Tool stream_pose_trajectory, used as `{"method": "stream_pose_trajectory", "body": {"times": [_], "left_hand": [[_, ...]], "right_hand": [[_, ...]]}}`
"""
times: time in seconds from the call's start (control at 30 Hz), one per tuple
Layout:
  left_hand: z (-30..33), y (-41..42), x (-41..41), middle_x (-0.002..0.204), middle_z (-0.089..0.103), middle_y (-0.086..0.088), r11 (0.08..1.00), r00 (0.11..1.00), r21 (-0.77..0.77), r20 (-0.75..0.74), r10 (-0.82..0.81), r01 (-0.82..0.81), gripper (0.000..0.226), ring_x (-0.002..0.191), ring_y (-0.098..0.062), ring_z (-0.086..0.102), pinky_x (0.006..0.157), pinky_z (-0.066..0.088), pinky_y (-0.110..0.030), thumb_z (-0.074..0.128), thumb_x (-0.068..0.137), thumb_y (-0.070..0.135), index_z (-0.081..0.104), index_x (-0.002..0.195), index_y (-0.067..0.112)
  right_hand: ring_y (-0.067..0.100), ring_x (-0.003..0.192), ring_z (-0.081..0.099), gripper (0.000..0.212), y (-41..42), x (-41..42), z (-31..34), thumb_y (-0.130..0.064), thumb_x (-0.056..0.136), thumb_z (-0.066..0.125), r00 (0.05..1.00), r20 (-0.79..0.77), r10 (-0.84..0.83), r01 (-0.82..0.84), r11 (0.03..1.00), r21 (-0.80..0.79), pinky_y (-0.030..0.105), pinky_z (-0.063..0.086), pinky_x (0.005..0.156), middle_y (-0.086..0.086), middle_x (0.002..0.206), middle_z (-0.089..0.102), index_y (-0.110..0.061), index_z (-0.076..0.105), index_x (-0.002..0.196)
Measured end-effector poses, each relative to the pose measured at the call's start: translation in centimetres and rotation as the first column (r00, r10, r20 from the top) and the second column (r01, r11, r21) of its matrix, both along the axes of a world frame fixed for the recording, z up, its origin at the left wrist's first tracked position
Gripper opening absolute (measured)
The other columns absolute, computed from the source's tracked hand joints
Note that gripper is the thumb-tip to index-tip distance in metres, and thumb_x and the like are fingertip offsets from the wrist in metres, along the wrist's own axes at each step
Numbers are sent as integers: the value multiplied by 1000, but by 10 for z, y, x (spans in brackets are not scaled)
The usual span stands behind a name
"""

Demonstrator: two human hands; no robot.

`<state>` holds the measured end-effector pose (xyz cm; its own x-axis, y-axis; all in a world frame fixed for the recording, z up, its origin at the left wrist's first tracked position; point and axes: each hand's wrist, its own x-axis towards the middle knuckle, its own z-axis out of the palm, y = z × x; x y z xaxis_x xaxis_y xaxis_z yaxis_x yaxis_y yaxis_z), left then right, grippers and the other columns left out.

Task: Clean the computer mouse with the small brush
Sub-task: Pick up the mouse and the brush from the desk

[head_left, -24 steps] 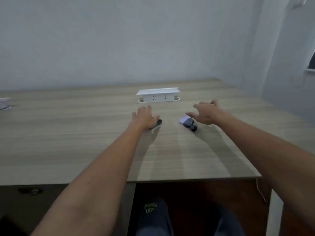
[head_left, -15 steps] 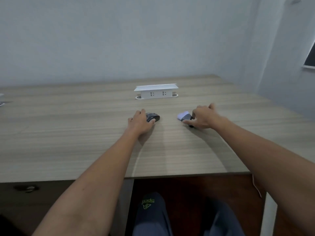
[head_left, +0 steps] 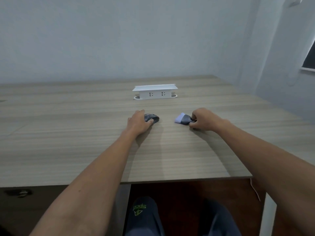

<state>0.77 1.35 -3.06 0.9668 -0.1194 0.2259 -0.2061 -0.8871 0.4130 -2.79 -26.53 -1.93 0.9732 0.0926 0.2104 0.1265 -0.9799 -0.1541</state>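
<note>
A dark computer mouse (head_left: 152, 118) lies on the wooden table (head_left: 68, 133), a little left of centre. My left hand (head_left: 138, 123) rests against its left side with fingers and thumb curled around it. To the right lies a small brush (head_left: 183, 119) with a grey head and white bristles pointing left. My right hand (head_left: 202, 119) is closed on the brush's handle end, which the fingers hide. Mouse and brush are about a hand's width apart.
A white socket box (head_left: 154, 92) stands on the table behind the mouse. The table's front edge (head_left: 170, 180) runs just above my knees; its right side ends near the wall. A white cord (head_left: 255, 189) hangs below the front right corner.
My right hand has closed on the brush handle and turned the bristles left. My left hand has settled around the mouse. The camera has tilted slightly.
</note>
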Motion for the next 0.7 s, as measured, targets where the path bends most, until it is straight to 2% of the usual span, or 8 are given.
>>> {"method": "stream_pose_trajectory", "body": {"times": [0.07,0.2,0.3,0.4,0.47,0.53,0.63,0.7], "left_hand": [[0,0,0,117,61,-14,1000,1000,-4,-1,-7,7,40,109,-34,56,89,42,-41,63,89,42,56,108,7],[3,2,0,114,62,-14,999,1000,-16,-5,-28,28,44,108,-35,57,88,45,-41,68,86,41,58,109,5],[5,3,0,108,65,-14,998,998,-34,-26,-52,51,41,103,-35,60,87,48,-42,72,83,40,59,103,6],[8,4,-1,106,65,-13,995,995,-56,-50,-82,80,40,104,-35,61,87,48,-41,74,83,38,59,103,6],[10,3,-3,119,65,-17,992,993,-78,-66,-100,95,52,111,-35,60,94,47,-41,74,85,35,59,121,1],[12,1,-6,127,63,-18,988,990,-110,-77,-115,106,59,117,-34,59,97,45,-38,74,85,31,56,130,-3],[11,3,-4,122,63,-12,979,982,-150,-109,-152,135,66,114,-26,59,95,42,-30,77,83,31,53,136,-1],[10,5,-3,135,60,-9,972,974,-170,-132,-186,163,77,123,-24,57,101,40,-28,79,80,33,48,144,4]], "right_hand": [[27,61,39,29,2,-1,3,-15,75,62,1000,14,17,-17,1000,-17,33,30,56,13,59,46,-6,42,56],[27,61,31,42,3,2,9,-12,78,60,996,52,78,-75,996,-47,33,24,55,5,51,33,-14,27,51],[25,63,28,44,6,1,16,-9,82,57,988,66,136,-135,991,-21,35,17,53,4,52,28,-15,23,55],[28,59,37,35,8,1,21,-8,85,56,989,80,125,-129,991,39,34,24,54,10,56,43,-8,34,58],[32,56,51,29,8,4,22,-10,87,55,991,80,105,-115,986,123,33,32,55,17,61,53,0,43,62],[25,53,65,25,9,7,24,-12,89,54,992,70,101,-114,969,221,32,44,54,16,67,63,4,54,70],[18,50,66,19,18,8,30,-13,93,55,990,85,115,-139,917,373,30,53,53,15,75,72,-1,68,87],[19,50,65,19,25,8,34,-15,95,56,986,111,126,-161,894,418,26,51,48,15,74,73,-1,68,90]]}}
